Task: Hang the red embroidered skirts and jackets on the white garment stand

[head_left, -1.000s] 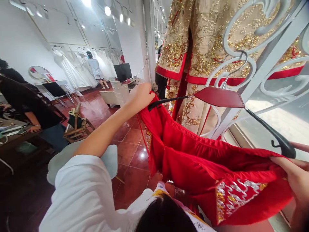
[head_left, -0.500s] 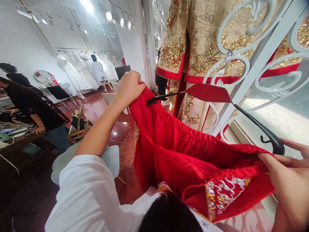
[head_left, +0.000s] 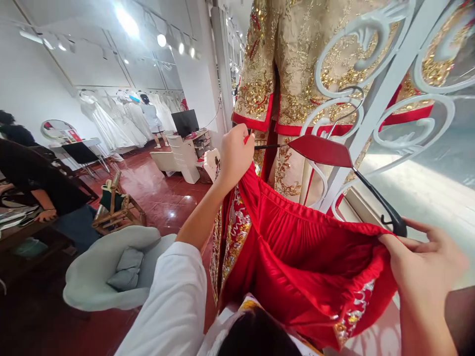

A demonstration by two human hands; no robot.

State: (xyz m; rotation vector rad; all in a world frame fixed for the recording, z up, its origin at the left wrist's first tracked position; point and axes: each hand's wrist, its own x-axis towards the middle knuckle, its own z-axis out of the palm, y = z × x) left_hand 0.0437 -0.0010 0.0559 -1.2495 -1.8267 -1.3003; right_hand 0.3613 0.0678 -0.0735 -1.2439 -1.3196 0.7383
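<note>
A red skirt (head_left: 304, 257) with gold and silver embroidery is stretched by its waistband between my hands. My left hand (head_left: 234, 155) is closed on the left end of the waistband, at the left tip of a black and red hanger (head_left: 326, 151). My right hand (head_left: 423, 257) pinches the right end of the waistband just below the hanger's right tip, with some fingers stretched out. The hanger hooks on a white scrollwork metal rack (head_left: 374, 99). Behind it hangs a gold embroidered robe (head_left: 297, 64) with red trim.
A pale grey armchair (head_left: 111, 267) with a cushion stands on the red tiled floor at lower left. A person in black (head_left: 33, 173) sits at a dark desk on the left. White dresses (head_left: 111, 118) and another person stand at the far wall.
My left hand has moved right and closer to the hanger's left tip, bunching the skirt narrower. My right hand came inward and up with the waistband. The view shifted, showing the armchair.
</note>
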